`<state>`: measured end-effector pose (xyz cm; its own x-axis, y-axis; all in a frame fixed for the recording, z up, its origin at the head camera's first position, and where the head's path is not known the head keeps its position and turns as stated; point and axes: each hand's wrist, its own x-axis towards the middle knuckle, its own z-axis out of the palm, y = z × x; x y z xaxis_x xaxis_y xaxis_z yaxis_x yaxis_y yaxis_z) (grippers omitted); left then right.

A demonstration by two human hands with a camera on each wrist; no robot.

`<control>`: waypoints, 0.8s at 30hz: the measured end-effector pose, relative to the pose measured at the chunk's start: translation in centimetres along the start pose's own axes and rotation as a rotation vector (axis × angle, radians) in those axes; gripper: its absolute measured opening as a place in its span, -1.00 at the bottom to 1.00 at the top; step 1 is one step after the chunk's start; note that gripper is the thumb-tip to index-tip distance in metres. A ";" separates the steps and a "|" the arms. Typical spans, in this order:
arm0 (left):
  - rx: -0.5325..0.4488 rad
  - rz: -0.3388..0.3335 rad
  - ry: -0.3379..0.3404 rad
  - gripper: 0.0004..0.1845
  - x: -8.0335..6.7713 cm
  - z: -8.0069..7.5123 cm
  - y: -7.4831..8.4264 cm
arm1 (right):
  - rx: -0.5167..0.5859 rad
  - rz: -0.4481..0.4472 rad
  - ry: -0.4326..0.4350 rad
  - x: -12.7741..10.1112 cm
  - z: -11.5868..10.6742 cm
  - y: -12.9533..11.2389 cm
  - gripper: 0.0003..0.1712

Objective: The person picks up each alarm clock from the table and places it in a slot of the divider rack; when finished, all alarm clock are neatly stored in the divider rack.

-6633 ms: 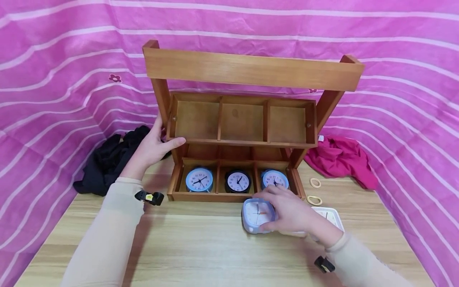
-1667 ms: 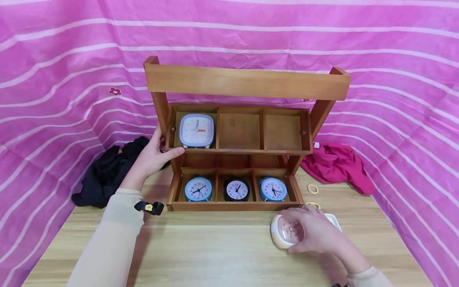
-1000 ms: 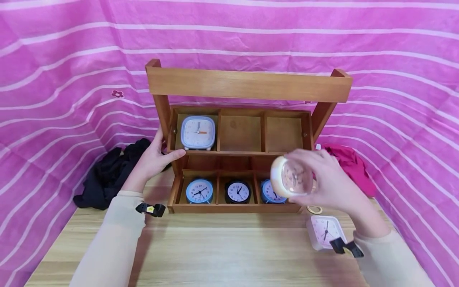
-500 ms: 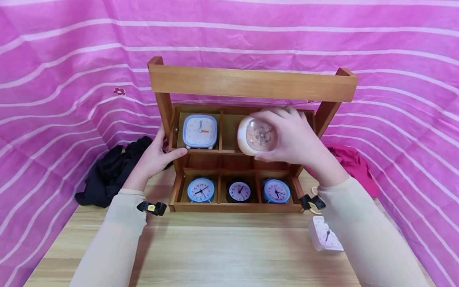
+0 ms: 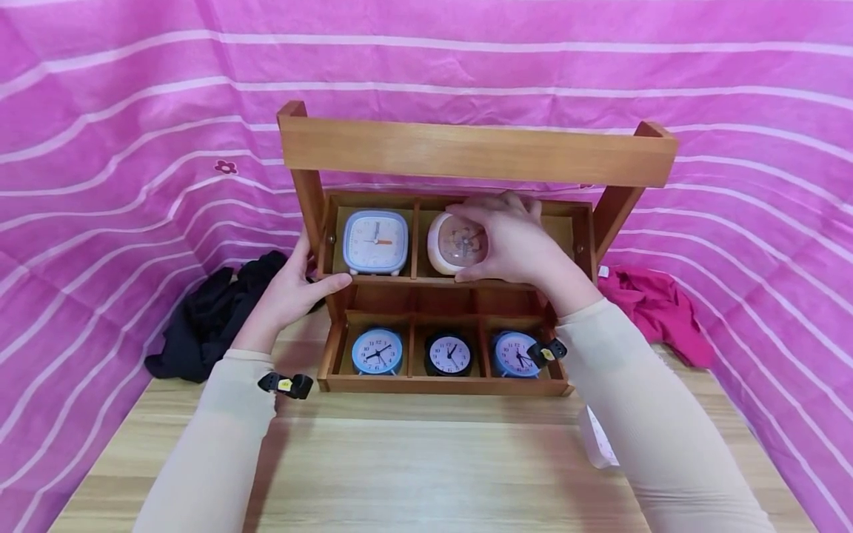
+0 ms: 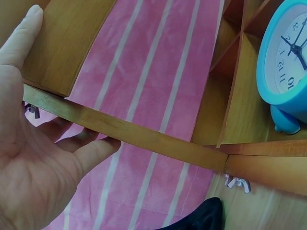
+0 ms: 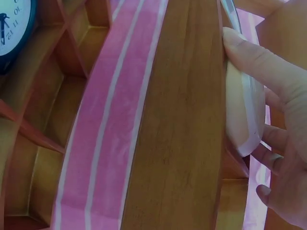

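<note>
A wooden rack (image 5: 476, 152) with two tiers of three compartments stands on the table. My right hand (image 5: 492, 240) grips a cream round clock (image 5: 452, 244) in the upper middle compartment, fingers over its top and thumb under it. The right wrist view shows the cream clock (image 7: 243, 112) against the shelf board (image 7: 182, 120). A lavender square clock (image 5: 375, 242) stands in the upper left compartment. My left hand (image 5: 308, 272) holds the rack's left end, thumb on the upper shelf's front edge (image 6: 124, 129). The lower tier holds a blue clock (image 5: 377, 351), a black clock (image 5: 449, 354) and another blue clock (image 5: 512, 354).
A white square clock (image 5: 596, 444) lies on the wooden table (image 5: 413, 474), mostly hidden by my right arm. A black cloth (image 5: 213, 314) lies left of the rack and a red cloth (image 5: 656, 303) right of it. A pink striped sheet (image 5: 106, 148) surrounds the table.
My right hand lifted the cream clock off the table and carried it up and left into the upper middle compartment. Before that the lavender clock went into the upper left compartment. The left hand stayed put.
</note>
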<state>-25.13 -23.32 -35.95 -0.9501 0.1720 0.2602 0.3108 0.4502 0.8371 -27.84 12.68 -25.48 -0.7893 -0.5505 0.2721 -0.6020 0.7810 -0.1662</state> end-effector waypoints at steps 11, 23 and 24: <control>-0.002 -0.006 -0.003 0.15 -0.1 0.1 0.2 | -0.002 -0.047 -0.015 -0.5 1.4 0.7 -0.03; -0.033 0.021 -0.003 0.14 -0.2 0.2 0.6 | -0.071 -0.047 0.046 -1.4 2.2 0.5 -0.08; -0.033 0.022 -0.005 0.14 -0.2 0.2 0.6 | -0.069 -0.052 0.072 -1.8 2.3 0.5 -0.08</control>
<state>-24.74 -22.87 -35.57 -0.9429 0.1861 0.2761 0.3303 0.4173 0.8466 -27.04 13.37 -28.22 -0.7452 -0.5696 0.3468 -0.6298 0.7721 -0.0850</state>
